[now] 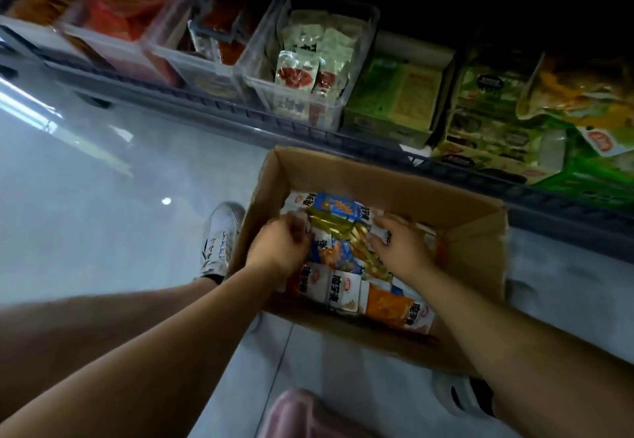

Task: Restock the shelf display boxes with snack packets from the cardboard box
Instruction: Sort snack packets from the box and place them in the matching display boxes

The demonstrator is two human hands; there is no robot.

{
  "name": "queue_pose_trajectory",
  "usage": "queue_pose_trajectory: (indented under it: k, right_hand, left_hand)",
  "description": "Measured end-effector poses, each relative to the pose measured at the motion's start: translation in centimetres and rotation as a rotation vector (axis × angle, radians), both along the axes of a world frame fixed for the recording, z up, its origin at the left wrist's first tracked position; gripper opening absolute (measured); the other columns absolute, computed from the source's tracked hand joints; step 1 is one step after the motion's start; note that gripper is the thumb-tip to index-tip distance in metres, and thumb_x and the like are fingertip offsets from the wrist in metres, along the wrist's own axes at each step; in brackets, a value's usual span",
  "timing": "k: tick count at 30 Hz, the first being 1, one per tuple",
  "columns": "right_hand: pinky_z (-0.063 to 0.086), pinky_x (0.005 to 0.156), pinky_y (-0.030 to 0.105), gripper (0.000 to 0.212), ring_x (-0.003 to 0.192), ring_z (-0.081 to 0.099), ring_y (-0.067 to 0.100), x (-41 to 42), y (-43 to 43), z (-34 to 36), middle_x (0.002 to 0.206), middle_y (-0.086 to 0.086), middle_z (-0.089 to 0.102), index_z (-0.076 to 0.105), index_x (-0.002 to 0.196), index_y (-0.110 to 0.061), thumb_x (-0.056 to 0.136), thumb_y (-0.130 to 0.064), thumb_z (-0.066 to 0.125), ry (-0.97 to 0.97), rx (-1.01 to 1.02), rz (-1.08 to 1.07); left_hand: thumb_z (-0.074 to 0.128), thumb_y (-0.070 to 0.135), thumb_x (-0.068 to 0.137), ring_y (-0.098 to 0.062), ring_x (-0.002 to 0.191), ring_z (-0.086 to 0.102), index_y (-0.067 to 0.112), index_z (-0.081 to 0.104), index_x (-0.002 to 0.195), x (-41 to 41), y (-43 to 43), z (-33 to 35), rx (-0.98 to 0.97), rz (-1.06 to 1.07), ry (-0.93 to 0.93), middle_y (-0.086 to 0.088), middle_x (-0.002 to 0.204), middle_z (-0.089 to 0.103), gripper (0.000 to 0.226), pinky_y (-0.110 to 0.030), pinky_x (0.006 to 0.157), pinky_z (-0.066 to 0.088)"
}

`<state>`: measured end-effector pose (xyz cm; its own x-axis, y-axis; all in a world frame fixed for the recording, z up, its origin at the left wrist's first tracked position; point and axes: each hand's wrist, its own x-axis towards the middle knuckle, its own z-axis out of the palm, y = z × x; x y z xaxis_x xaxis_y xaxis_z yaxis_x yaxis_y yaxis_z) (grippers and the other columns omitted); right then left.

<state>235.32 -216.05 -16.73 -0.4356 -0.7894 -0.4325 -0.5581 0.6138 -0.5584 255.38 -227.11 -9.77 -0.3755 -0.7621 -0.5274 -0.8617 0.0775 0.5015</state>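
Snack packets (pixel 339 291) are sitting packed edge to edge in the cardboard box (pixel 429 194), which is standing open on the floor (pixel 103 197) at the centre of the frame, just below the shelf rail (pixel 240 118). That placing is probably keeping your lift from box to shelf short. You are reaching both arms down into it from the lower edge of the frame. Your left hand (pixel 281 245) is curling its fingers round the left edge of a loose cluster of blue, yellow and green packets near the box's far wall. Your right hand (pixel 401 249) is pinching the white end of a packet on the cluster's right side, fingers bent and thumb tucked under. The two hands appear to be working as a pair, squeezing several packets together so that you are lifting a bunch rather than one at a time. The display boxes are waiting across the upper part of the frame: a clear bin (pixel 264 60) holding white packets, and to its right a green carton (pixel 394 94), with darkness and blur hiding how full either is.
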Motion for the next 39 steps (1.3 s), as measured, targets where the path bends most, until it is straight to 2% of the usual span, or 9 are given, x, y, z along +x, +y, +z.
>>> queue_pose_trajectory:
  k: [4, 8, 12, 21, 24, 27, 31, 35, 39]
  right_hand:
    - [0.047, 0.083, 0.033, 0.045, 0.108, 0.061, 0.031, 1.2, -2.1, -1.5, 0.112, 0.007, 0.063, 0.060, 0.117, -0.010, 0.091, -0.045, 0.068, -0.202, 0.042, -0.513]
    - [0.059, 0.084, 0.044, 0.028, 0.087, 0.069, 0.028, 1.5, -4.1, -2.4, 0.095, 0.009, 0.073, 0.065, 0.079, -0.019, 0.088, -0.043, 0.074, -0.448, 0.061, -0.855]
    - [0.061, 0.063, 0.033, 0.010, 0.077, 0.071, 0.023, 1.2, -3.9, -2.2, 0.107, 0.013, 0.069, 0.056, 0.097, -0.015, 0.096, -0.012, 0.066, -0.654, -0.080, -0.992]
    - [0.061, 0.063, 0.034, 0.016, 0.084, 0.072, 0.024, -0.3, 1.7, 2.2, 0.109, 0.017, 0.070, 0.060, 0.105, -0.021, 0.101, -0.006, 0.054, -0.795, -0.028, -0.498]
    - [0.062, 0.066, 0.032, 0.018, 0.083, 0.073, 0.018, -0.3, 1.5, 3.4, 0.105, 0.012, 0.073, 0.061, 0.109, -0.022, 0.099, -0.008, 0.058, -0.802, -0.062, -0.417]
    - [0.060, 0.076, 0.034, 0.019, 0.089, 0.070, 0.016, -1.1, 1.2, 3.2, 0.105, 0.000, 0.070, 0.060, 0.117, -0.024, 0.098, -0.018, 0.062, -0.572, -0.037, -0.358]
    - [0.054, 0.086, 0.039, 0.023, 0.103, 0.063, 0.024, -3.4, 2.6, 0.8, 0.114, 0.004, 0.067, 0.062, 0.120, -0.016, 0.098, -0.013, 0.059, -0.108, 0.023, -0.332]
    - [0.050, 0.075, 0.029, 0.038, 0.101, 0.062, 0.027, -3.6, 3.1, -0.6, 0.127, 0.006, 0.063, 0.058, 0.135, -0.017, 0.097, -0.018, 0.061, -0.012, 0.176, -0.156]
    - [0.046, 0.103, 0.038, 0.049, 0.129, 0.048, 0.032, -3.0, 2.5, -1.9, 0.141, 0.012, 0.051, 0.051, 0.143, -0.024, 0.096, -0.026, 0.064, 0.030, 0.215, 0.003]
  left_hand:
    - [0.058, 0.025, 0.102, -0.018, 0.094, 0.070, 0.022, 0.068, 0.115, 0.1, -0.4, -1.2, 0.046, 0.061, 0.004, -0.001, 0.105, 0.073, 0.016, -0.040, 0.086, 0.060]
    - [0.062, 0.023, 0.101, -0.021, 0.102, 0.070, 0.021, 0.067, 0.118, 0.1, -0.6, -1.8, 0.088, 0.101, 0.019, -0.003, 0.112, 0.073, 0.019, -0.044, 0.091, 0.060]
    - [0.064, 0.025, 0.099, -0.023, 0.101, 0.069, 0.019, 0.067, 0.116, -0.2, -0.5, -2.0, 0.075, 0.113, 0.046, -0.004, 0.113, 0.072, 0.019, -0.044, 0.088, 0.060]
    - [0.081, 0.032, 0.087, -0.013, 0.111, 0.065, 0.025, 0.056, 0.133, -1.6, 1.4, -2.3, 0.414, 0.056, 0.224, 0.006, 0.120, 0.069, 0.053, -0.033, 0.089, 0.058]
    - [0.075, 0.018, 0.093, -0.018, 0.110, 0.068, 0.022, 0.066, 0.115, -2.0, 2.2, -2.4, 0.518, 0.060, 0.243, 0.000, 0.111, 0.073, 0.025, -0.034, 0.093, 0.058]
    - [0.068, 0.010, 0.096, -0.015, 0.102, 0.065, 0.020, 0.066, 0.099, -2.1, 1.9, -2.4, 0.518, 0.176, 0.239, -0.002, 0.110, 0.070, 0.011, -0.030, 0.085, 0.055]
    - [0.062, 0.005, 0.099, -0.023, 0.117, 0.060, 0.016, 0.061, 0.118, -1.0, 0.9, -3.0, 0.454, 0.325, 0.178, -0.003, 0.118, 0.064, 0.022, -0.036, 0.090, 0.051]
    - [0.064, 0.006, 0.098, -0.032, 0.125, 0.060, 0.014, 0.061, 0.127, -0.6, 1.0, -3.6, 0.465, 0.409, 0.174, -0.012, 0.134, 0.063, 0.030, -0.041, 0.093, 0.053]
    - [0.064, 0.006, 0.098, -0.033, 0.128, 0.059, 0.013, 0.060, 0.129, -0.9, 1.2, -3.8, 0.494, 0.422, 0.198, -0.012, 0.136, 0.062, 0.032, -0.046, 0.100, 0.053]
